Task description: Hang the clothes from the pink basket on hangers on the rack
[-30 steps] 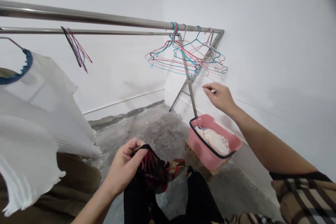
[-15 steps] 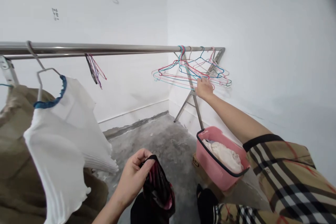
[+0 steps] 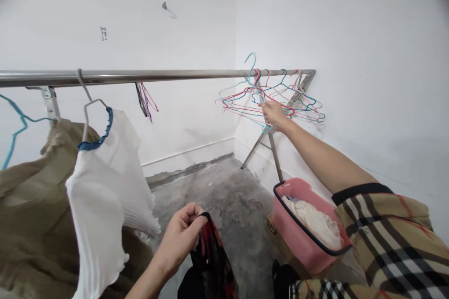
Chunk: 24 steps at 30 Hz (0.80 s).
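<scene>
My left hand [image 3: 180, 238] pinches the dark edge of a black and red garment [image 3: 212, 257], which hangs down in front of my legs. Its full shape is hidden. Out at the far end of the rail, my right hand [image 3: 275, 114] is closed on a light-blue wire hanger [image 3: 249, 67]. That hanger's hook stands above the rail, free of it. Beside and behind it hang several red, pink and blue hangers [image 3: 305, 96], close to my fingers.
A steel rail [image 3: 196, 74] on folding legs runs across the view. At left hang a white top [image 3: 98, 182] and an olive garment [image 3: 38, 187]. Thin dark and purple straps [image 3: 144, 103] dangle mid-rail. A pink basket [image 3: 298, 229] with pale cloth stands on a cardboard box, lower right.
My right hand has raised the light-blue hanger, its hook now off the rail. My left hand still grips the garment. The view has shifted a little to the left.
</scene>
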Tool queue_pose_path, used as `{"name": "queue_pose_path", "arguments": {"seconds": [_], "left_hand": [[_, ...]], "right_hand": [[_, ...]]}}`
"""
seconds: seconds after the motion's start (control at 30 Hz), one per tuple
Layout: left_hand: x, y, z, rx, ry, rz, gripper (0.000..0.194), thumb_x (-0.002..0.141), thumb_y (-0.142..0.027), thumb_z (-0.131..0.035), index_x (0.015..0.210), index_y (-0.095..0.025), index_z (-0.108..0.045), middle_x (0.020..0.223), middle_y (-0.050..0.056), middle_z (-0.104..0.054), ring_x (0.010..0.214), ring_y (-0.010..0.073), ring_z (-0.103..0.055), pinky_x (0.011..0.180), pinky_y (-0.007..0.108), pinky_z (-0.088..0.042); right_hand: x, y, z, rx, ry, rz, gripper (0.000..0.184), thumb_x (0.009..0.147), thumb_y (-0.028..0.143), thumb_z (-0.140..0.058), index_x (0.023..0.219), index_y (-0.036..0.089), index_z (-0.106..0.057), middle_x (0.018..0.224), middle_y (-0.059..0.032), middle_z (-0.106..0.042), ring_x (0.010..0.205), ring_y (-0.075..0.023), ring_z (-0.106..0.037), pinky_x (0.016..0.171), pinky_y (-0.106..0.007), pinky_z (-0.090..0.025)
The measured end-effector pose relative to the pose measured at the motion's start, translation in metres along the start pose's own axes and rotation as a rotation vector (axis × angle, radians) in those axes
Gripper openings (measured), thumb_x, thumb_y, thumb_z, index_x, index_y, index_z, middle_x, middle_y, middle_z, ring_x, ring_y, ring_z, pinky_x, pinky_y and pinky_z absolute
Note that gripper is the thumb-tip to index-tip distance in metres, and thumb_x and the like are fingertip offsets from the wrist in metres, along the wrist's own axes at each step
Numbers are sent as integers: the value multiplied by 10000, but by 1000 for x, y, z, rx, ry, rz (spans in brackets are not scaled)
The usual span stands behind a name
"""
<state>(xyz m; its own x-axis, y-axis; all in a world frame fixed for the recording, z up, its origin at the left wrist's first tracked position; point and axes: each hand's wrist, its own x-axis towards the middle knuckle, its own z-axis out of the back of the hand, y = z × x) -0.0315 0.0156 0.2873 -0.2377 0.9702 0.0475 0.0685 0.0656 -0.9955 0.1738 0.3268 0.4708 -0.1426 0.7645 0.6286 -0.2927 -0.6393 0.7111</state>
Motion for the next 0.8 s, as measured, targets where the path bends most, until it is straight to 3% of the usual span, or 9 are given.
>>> {"name": "queue_pose_path", "arguments": {"seconds": [0.13,0.23,0.4,0.47,0.53,0.63,0.7,0.8], "left_hand": [[9,1,-1,-55,-33,47,259,657,-317,-696,636,-191,-470,451,-61,-514,363,66,-425,389,165,-293],[18,3,-1,-139,-97,83,278,620,-322,-711,612,-188,-468,426,-86,-450,342,47,-356,368,165,-246],[34,2,2,-311,-177,72,325,574,-299,-773,607,-178,-472,478,-92,-454,397,49,-418,396,172,-290],[41,0,3,-341,-189,63,323,572,-293,-789,627,-173,-494,502,-88,-480,427,56,-452,417,176,-316],[47,-1,1,-346,-196,61,319,570,-295,-803,645,-167,-521,520,-84,-500,442,56,-462,429,180,-326],[56,-2,-6,-346,-194,42,336,554,-306,-829,645,-163,-539,521,-82,-500,440,48,-440,427,178,-309],[60,-1,-12,-340,-184,31,348,548,-315,-842,640,-162,-544,515,-83,-495,433,41,-419,424,175,-298],[64,0,-20,-328,-155,26,354,549,-329,-853,652,-160,-560,531,-77,-518,439,38,-425,432,173,-310]], "right_hand": [[-31,21,0,142,41,-46,262,904,311,-406,1037,153,-568,530,97,-277,385,-51,-233,376,-176,-184],[-87,15,7,341,93,-42,245,866,370,-523,990,166,-580,516,105,-254,393,-43,-225,376,-162,-179],[-225,-37,20,497,46,-145,315,825,504,-614,946,213,-591,521,91,-280,419,-54,-272,389,-174,-248],[-277,-61,24,483,96,-234,283,820,498,-627,871,224,-580,525,76,-333,427,-63,-314,393,-185,-275],[-318,-77,26,472,228,-326,275,816,495,-634,907,238,-595,539,69,-364,427,-66,-328,395,-190,-280],[-351,-83,30,373,381,-408,292,832,506,-606,932,236,-655,535,51,-396,419,-75,-342,383,-202,-277],[-358,-80,36,256,335,-370,292,847,499,-583,891,235,-699,510,35,-423,412,-89,-370,378,-218,-304],[-359,-74,56,70,174,-206,265,843,470,-585,829,261,-747,489,10,-504,437,-128,-483,424,-255,-420]]}}
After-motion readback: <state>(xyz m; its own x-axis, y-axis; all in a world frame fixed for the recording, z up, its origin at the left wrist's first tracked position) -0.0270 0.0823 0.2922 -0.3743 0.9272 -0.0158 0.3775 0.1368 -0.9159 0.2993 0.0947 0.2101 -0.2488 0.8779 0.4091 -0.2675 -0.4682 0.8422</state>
